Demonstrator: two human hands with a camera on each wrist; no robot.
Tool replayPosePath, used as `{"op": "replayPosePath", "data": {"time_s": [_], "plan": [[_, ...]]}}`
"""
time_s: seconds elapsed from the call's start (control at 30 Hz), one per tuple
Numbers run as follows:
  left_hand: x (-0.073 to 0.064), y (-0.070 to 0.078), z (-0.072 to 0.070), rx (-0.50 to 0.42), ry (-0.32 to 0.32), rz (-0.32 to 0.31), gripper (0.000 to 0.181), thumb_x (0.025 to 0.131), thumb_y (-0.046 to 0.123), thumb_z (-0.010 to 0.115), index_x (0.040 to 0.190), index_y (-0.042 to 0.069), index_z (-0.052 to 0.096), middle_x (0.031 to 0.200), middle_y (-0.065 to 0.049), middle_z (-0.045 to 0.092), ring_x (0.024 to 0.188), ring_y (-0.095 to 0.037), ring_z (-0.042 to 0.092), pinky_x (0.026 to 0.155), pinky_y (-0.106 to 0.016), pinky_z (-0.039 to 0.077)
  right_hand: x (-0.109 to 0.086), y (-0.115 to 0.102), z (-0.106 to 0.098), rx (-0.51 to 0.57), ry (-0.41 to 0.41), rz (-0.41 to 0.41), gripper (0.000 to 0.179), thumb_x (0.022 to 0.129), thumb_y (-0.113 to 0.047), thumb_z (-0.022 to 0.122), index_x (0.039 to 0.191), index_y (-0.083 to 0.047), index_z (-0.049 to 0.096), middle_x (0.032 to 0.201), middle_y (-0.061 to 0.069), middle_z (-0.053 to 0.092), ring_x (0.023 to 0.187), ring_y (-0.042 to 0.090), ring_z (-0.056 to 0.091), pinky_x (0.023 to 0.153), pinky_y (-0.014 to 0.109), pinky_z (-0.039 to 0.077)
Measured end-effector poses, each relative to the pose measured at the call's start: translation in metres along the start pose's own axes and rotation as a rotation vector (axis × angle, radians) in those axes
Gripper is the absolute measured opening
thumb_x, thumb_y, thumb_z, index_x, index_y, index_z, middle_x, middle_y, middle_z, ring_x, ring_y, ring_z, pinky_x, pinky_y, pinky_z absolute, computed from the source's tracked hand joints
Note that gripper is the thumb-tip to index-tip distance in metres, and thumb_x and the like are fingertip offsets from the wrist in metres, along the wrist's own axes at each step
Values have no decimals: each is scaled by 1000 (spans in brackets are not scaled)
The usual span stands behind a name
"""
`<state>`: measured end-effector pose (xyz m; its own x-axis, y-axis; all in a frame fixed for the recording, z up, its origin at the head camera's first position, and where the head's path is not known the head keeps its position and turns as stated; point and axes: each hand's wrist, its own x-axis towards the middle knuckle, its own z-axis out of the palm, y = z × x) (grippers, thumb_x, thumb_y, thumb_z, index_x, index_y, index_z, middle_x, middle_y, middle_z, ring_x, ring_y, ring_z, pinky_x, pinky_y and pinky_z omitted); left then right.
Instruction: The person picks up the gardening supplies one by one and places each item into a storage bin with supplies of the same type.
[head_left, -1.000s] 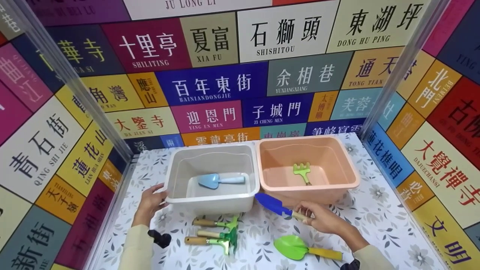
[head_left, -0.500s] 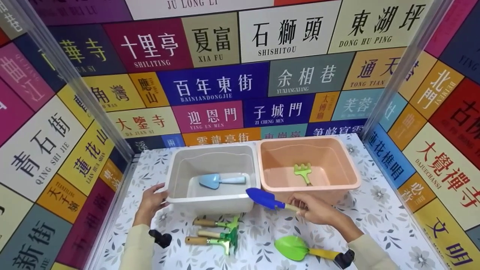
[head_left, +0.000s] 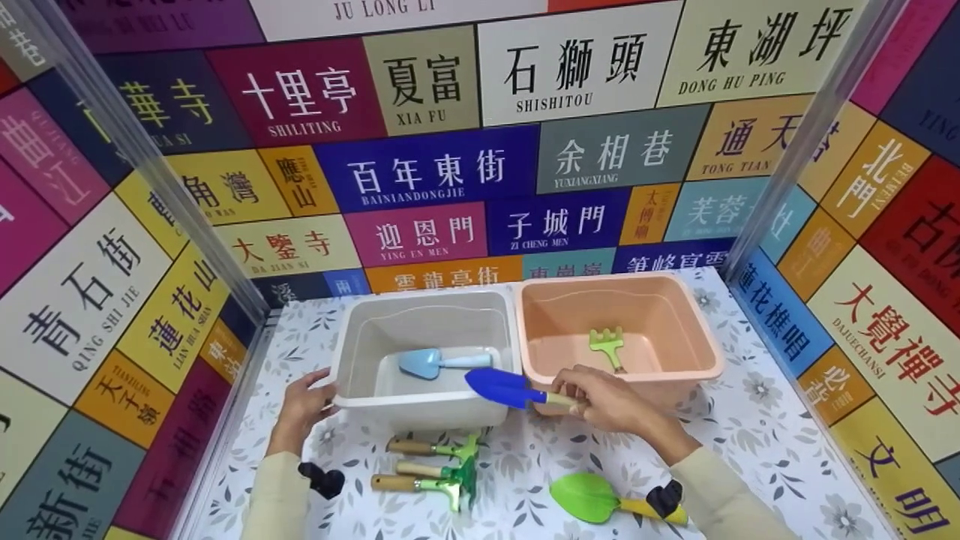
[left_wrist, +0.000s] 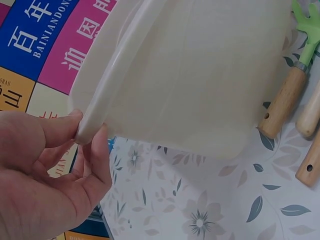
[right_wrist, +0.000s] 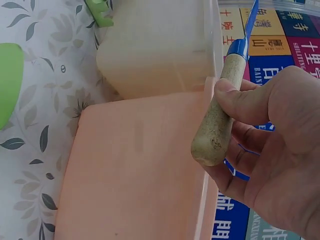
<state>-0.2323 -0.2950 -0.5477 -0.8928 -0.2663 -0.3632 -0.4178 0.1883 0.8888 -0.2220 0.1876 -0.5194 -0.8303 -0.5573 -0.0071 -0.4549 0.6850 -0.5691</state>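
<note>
My right hand (head_left: 604, 401) pinches the pale wooden handle (right_wrist: 218, 117) of a blue trowel (head_left: 501, 386) between thumb and fingers. The blade points left and overlaps the front right rim of the white basin (head_left: 420, 405) in the head view. With thumb and fingertips, my left hand (left_wrist: 55, 165) pinches that basin's rim at its left front corner. Inside the white basin lies a light blue trowel (head_left: 421, 363). Beside it stands a peach basin (head_left: 622, 390) holding a small green hand rake (head_left: 606, 341).
Several green-headed garden tools with wooden handles (head_left: 411, 482) lie before the white basin. A lime green trowel with a yellow handle (head_left: 585, 496) rests at the front right, partly behind my wrist strap. Walls covered in colourful signs (head_left: 442, 169) enclose the table's back and sides.
My right hand has carried the blue trowel left and upward, from in front of the peach basin to the white basin's rim. The left hand stays at the same corner.
</note>
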Motion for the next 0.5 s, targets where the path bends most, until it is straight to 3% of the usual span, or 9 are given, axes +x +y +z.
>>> {"op": "replayPosePath", "data": {"time_s": [0.3,0.5], "plan": [[-1,0,0,-27,11,13,50,98,5,56,145,-9,44,127,-32,62,99,-21,67,71,-25,56,18,-14,4,-101,19,-41,41,78,6,66,106,-23,66,93,-4,61,87,14,57,76,36,48],[-1,-3,0,-71,7,9,51,98,5,57,146,-8,43,129,-32,60,102,-23,66,73,-26,55,29,-23,2,-123,10,-33,35,80,-2,69,107,-24,65,92,-3,61,84,14,56,72,35,47]]}}
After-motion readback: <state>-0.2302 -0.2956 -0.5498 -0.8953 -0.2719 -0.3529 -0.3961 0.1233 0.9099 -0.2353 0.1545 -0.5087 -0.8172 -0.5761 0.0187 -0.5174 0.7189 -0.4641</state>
